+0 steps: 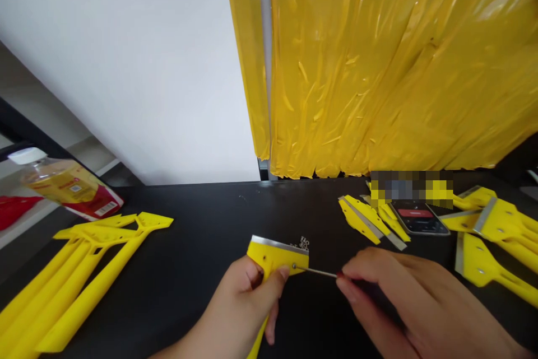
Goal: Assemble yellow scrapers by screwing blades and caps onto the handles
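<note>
My left hand [247, 303] is closed around the neck of a yellow scraper [273, 258], its thumb pressed on the head. A metal blade [279, 244] runs along the scraper's upper edge. Two fastener spots show on the head; the right one has a screw [294, 266] in it. My right hand [390, 297] pinches a thin screwdriver [319, 272], its tip at that screw. The screwdriver's handle is mostly hidden in my fingers. Just behind the scraper, a small pile of screws [303, 243] lies on the black table [202, 236].
Several yellow scraper handles [101, 269] lie at left, by a bottle [69, 185]. At right are yellow head plates with blades [365, 216], a phone [420, 218] and several scrapers with blades [483, 258]. Yellow plastic sheeting [378, 68] hangs behind the table beside a white panel [159, 68].
</note>
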### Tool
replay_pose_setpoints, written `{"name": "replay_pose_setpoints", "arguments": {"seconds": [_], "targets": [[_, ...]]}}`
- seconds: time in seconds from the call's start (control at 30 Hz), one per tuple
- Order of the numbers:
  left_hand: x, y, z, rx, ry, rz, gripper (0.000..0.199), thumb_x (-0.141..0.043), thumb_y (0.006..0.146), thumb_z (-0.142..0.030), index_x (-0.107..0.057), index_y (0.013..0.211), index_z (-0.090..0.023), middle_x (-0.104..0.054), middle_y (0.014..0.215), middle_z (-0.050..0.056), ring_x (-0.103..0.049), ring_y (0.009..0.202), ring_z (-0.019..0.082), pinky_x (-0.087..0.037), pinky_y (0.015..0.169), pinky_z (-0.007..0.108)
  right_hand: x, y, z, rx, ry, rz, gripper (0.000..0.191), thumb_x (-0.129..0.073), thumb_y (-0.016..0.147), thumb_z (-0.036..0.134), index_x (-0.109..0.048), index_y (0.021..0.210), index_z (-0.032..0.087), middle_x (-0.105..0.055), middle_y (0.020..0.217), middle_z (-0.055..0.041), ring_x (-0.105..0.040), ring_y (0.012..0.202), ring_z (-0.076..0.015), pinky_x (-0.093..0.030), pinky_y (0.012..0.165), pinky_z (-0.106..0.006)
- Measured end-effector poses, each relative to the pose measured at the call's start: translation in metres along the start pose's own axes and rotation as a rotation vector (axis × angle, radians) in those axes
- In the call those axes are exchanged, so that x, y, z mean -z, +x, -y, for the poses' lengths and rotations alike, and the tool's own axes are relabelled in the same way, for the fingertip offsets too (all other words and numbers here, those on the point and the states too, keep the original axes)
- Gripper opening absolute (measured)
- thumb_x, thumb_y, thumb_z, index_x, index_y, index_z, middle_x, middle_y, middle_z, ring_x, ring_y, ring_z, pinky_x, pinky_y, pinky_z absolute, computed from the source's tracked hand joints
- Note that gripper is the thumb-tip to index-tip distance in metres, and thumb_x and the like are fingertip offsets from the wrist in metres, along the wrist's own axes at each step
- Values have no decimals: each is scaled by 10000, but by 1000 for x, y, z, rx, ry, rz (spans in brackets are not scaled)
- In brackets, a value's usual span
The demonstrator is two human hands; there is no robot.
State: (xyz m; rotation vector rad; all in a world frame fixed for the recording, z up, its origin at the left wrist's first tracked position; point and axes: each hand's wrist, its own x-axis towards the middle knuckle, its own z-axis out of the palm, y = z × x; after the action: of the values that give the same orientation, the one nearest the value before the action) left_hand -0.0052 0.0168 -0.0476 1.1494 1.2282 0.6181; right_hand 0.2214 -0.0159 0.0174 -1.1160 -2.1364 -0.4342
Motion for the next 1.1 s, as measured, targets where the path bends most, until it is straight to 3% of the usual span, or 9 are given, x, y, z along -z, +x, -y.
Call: {"name": "replay_pose_setpoints", "arguments": {"seconds": [0.27, 0.43, 0.53, 0.87, 1.1], "targets": [[1, -3, 3, -25, 9, 3, 626, -576, 924, -638, -496, 452, -234, -501, 345, -19, -401, 331, 99, -293, 444, 260, 2, -5, -4, -87, 24, 107, 281, -438, 1079, 419, -629, 1023, 220, -731, 732, -24, -713, 604, -188, -512, 529, -273], [1, -2, 1, -36, 30, -11, 649, -553, 937, -627, -511, 427, -229, -510, 345, -6, -409, 338, 103, -311, 461, 268, 1, -6, -5, -71, 38, 204, 336, -378, 1118, 387, -500, 832, 259, -636, 610, 38, -646, 476, -159, -419, 455, -297], [-1, -3, -2, -31, 25, -14, 659, -560, 921, -646, -519, 413, -227, -506, 343, -5, -412, 337, 104, -324, 460, 268, -1, -6, -5, -100, 52, 190, 329, -335, 1130, 419, -535, 935, 246, -684, 692, 19, -684, 537, -168, -460, 501, -301], [-1, -8, -17, 0, 80, -68, 650, -584, 872, -644, -512, 380, -226, -489, 348, 2, -420, 361, 105, -356, 476, 260, -4, 0, -3, -92, 97, 241, 319, -337, 1132, 362, -516, 888, 260, -662, 652, 51, -662, 498, -146, -432, 487, -292], [1, -6, -13, 23, 58, -103, 585, -616, 852, -645, -478, 452, -241, -478, 347, -25, -408, 335, 103, -310, 424, 247, -5, -5, -3, -107, 129, 261, 235, -389, 1098, 299, -556, 942, 242, -703, 708, 21, -700, 560, -163, -472, 522, -279]]}}
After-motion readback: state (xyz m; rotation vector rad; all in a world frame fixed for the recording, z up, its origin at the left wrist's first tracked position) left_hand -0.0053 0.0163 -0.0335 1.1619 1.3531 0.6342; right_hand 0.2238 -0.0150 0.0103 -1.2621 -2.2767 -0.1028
